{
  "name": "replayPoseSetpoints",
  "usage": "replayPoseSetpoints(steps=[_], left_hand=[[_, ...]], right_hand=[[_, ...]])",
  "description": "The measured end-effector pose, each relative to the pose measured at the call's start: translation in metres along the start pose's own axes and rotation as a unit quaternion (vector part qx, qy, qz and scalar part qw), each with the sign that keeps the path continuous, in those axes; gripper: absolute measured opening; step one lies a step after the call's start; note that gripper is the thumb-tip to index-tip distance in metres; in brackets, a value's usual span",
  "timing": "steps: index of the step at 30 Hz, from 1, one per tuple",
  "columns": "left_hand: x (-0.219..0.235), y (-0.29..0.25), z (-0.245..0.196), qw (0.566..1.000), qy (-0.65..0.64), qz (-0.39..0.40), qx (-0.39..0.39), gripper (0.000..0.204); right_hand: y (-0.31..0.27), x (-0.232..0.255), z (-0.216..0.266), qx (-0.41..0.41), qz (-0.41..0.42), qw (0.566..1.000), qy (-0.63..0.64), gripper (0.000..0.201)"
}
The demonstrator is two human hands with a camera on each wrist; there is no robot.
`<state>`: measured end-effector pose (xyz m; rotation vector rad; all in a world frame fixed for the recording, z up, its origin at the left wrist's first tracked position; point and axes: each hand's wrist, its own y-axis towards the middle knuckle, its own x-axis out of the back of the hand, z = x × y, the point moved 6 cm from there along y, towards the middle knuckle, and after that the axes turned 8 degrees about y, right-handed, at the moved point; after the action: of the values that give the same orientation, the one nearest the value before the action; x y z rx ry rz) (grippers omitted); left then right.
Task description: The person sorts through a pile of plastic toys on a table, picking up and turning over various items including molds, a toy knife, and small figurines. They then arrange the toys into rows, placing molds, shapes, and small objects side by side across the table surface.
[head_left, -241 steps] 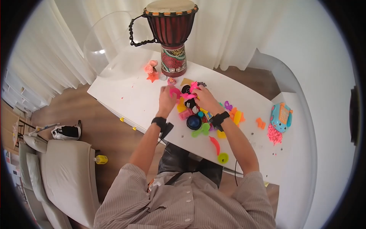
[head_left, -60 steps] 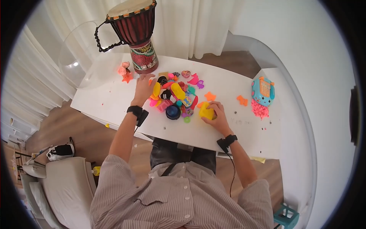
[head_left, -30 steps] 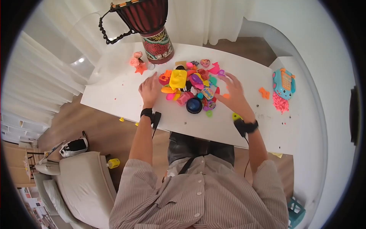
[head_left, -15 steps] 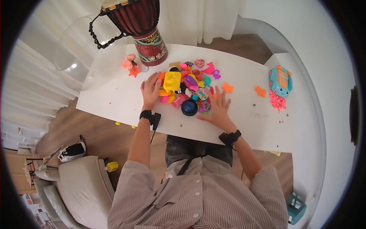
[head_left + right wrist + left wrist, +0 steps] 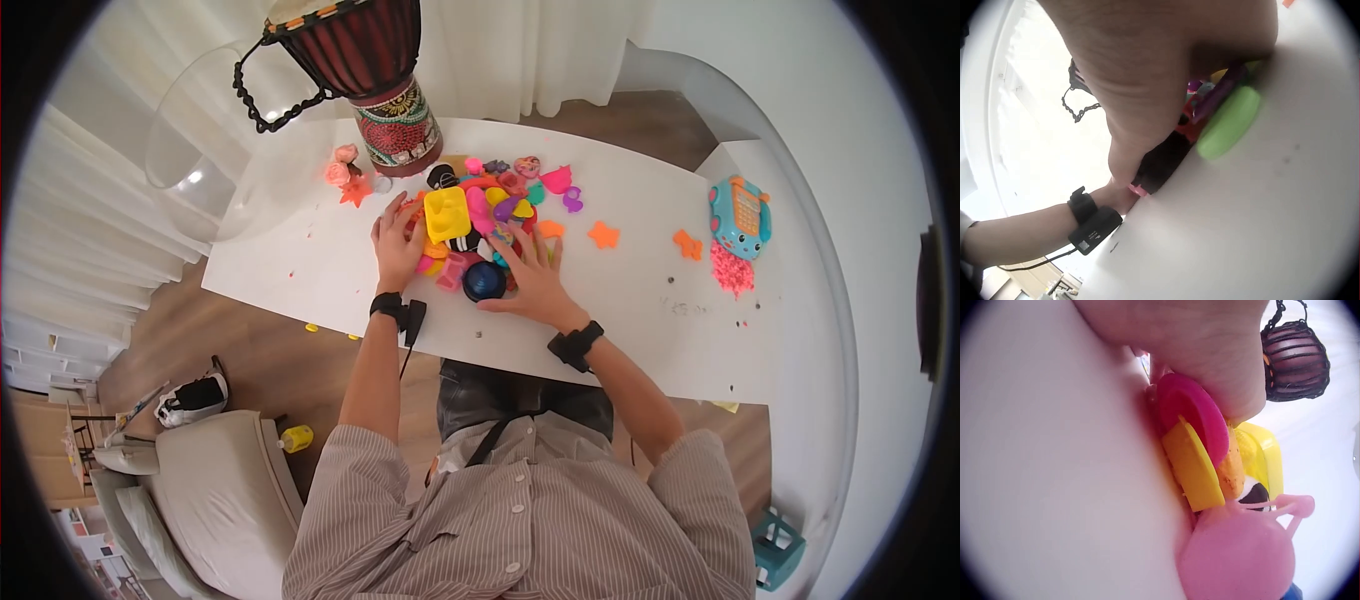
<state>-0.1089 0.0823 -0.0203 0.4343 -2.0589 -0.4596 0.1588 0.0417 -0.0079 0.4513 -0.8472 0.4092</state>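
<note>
A heap of colourful plastic toys lies on the white table between my two hands. On top sits a yellow square mould (image 5: 447, 214), with a purple piece (image 5: 507, 208) beside it. My left hand (image 5: 397, 252) rests against the heap's left side, fingers loosely bent. In the left wrist view a magenta dish (image 5: 1213, 434), a yellow piece (image 5: 1191, 465) and a pink toy (image 5: 1238, 556) lie by that hand. My right hand (image 5: 540, 288) spreads over the right side, its thumb near a dark blue round object (image 5: 485, 282). Under its palm shows a green piece (image 5: 1229, 123).
A tall drum (image 5: 385, 90) stands at the back left beside artificial flowers (image 5: 341, 168). Orange pieces (image 5: 603, 235) lie to the right. A toy phone (image 5: 741, 215) and pink shreds (image 5: 733, 272) are near the right end of the table (image 5: 620, 330).
The yellow mould went from my right hand onto the heap. In the last half second my right hand swept left against the heap, which is now tighter. My left hand stays at its left side.
</note>
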Motion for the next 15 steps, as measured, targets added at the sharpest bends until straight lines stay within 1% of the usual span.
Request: replayPoseSetpoints(steps=[2, 3, 5, 7, 8, 9, 10, 12, 13, 14, 15], left_hand=[[0.003, 0.002, 0.005, 0.999, 0.004, -0.032, 0.025, 0.036], [0.004, 0.003, 0.004, 0.999, 0.003, -0.032, 0.023, 0.036], [0.007, 0.004, 0.008, 0.994, -0.075, -0.055, 0.053, 0.032], [0.009, 0.003, 0.008, 0.994, -0.076, -0.066, 0.049, 0.03], [0.009, 0.004, 0.009, 0.993, -0.076, -0.076, 0.046, 0.028], [0.008, 0.005, 0.011, 0.994, -0.07, -0.076, 0.043, 0.028], [0.004, 0.004, 0.014, 0.989, -0.12, -0.065, 0.056, 0.029], [0.007, 0.005, 0.01, 0.992, -0.103, -0.063, 0.037, 0.03], [0.007, 0.006, 0.01, 0.992, -0.108, -0.061, 0.039, 0.03], [0.006, 0.006, 0.012, 0.992, -0.104, -0.059, 0.044, 0.03], [0.006, 0.005, 0.012, 0.992, -0.1, -0.058, 0.05, 0.03]], right_hand=[[0.005, -0.006, 0.003, 0.004, -0.003, 1.0, 0.014, 0.116], [0.007, -0.007, 0.005, 0.009, -0.004, 1.0, 0.028, 0.116], [0.01, -0.007, 0.009, 0.01, -0.002, 0.999, 0.034, 0.113], [0.011, -0.001, 0.012, 0.008, 0.0, 0.999, 0.037, 0.11], [0.01, 0.003, 0.014, 0.024, 0.013, 0.998, 0.051, 0.106], [0.006, 0.011, 0.013, 0.036, 0.026, 0.997, 0.063, 0.101], [0.0, 0.024, 0.007, 0.026, 0.023, 0.998, 0.056, 0.101], [-0.007, 0.05, -0.008, 0.022, 0.008, 1.0, 0.003, 0.092], [-0.012, 0.071, -0.028, 0.015, -0.017, 0.999, 0.023, 0.083], [-0.021, 0.091, -0.056, -0.043, -0.04, 0.996, -0.072, 0.078], [-0.031, 0.118, -0.078, -0.121, -0.077, 0.982, -0.119, 0.079]])
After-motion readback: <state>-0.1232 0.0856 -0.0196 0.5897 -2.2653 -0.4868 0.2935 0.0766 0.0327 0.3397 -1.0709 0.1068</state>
